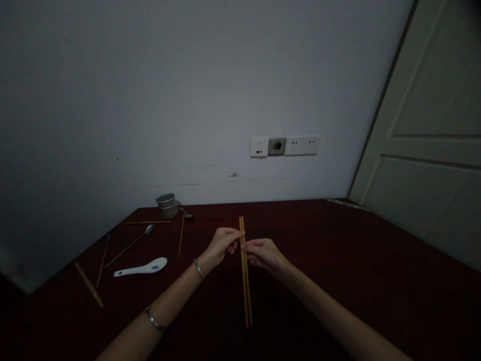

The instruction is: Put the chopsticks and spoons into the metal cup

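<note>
A pair of light wooden chopsticks [245, 288] lies side by side in front of me, pointing away toward the wall. My left hand [224, 241] pinches them from the left near their far end, thumb and forefinger closed on them. Just below, my right hand [263, 251] grips the same pair from the right, its fingers pressed together. Both hands are over the dark red table [319, 260]. Whether the chopsticks touch the tabletop I cannot tell.
At left lie a white spoon [145, 267], a long-handled metal spoon [131, 244], a smaller spoon [188, 215] and several loose chopsticks [181, 235]. A metal cup [167, 206] stands by the wall. Sockets [302, 146] are on the wall; a door [424, 135] stands at right.
</note>
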### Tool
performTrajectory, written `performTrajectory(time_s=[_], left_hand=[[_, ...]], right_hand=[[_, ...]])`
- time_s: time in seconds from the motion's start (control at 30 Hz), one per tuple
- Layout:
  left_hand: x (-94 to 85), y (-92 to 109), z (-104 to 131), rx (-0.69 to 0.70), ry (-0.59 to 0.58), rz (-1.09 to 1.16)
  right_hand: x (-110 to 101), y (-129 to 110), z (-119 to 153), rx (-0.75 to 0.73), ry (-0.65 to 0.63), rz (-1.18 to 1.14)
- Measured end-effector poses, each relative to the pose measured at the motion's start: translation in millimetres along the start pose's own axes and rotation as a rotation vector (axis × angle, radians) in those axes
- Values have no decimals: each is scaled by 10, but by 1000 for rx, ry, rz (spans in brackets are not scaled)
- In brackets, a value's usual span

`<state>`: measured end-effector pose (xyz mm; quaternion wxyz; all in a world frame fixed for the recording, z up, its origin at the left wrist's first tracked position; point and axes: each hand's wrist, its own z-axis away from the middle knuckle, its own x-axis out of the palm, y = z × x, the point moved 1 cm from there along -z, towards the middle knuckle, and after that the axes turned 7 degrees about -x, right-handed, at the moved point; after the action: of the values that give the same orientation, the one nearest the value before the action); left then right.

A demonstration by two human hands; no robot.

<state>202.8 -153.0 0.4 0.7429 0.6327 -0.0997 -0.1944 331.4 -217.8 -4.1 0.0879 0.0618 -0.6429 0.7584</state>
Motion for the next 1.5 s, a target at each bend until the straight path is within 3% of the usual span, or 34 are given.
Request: performTrajectory(time_s=[0.37, 0.6, 0.73, 0.83, 0.9, 1.07, 1.27, 1.5], left_hand=[[-91, -23, -22, -113, -14, -87], [-139, -87, -60, -145, -2, -43], [-146, -121, -68, -154, 16, -39], [-147, -146, -71, -157, 30, -37], [-148, -166, -74, -159, 23, -35], [-153, -215, -90, -176, 3, -21], [-143, -226, -80, -173, -33, -43], [-209, -208, -71, -45, -84, -320]], right_hand=[[9, 137, -38, 12, -49, 99], [-26, 97, 5, -99, -20, 584], [64, 106, 95, -238, -46, 941], [149, 107, 134, -380, 13, 1194], [192, 112, 139, -396, 39, 1285], [245, 121, 152, -336, 32, 1350], [294, 82, 201, -376, -3, 1366], [331, 81, 195, -324, -12, 1350]])
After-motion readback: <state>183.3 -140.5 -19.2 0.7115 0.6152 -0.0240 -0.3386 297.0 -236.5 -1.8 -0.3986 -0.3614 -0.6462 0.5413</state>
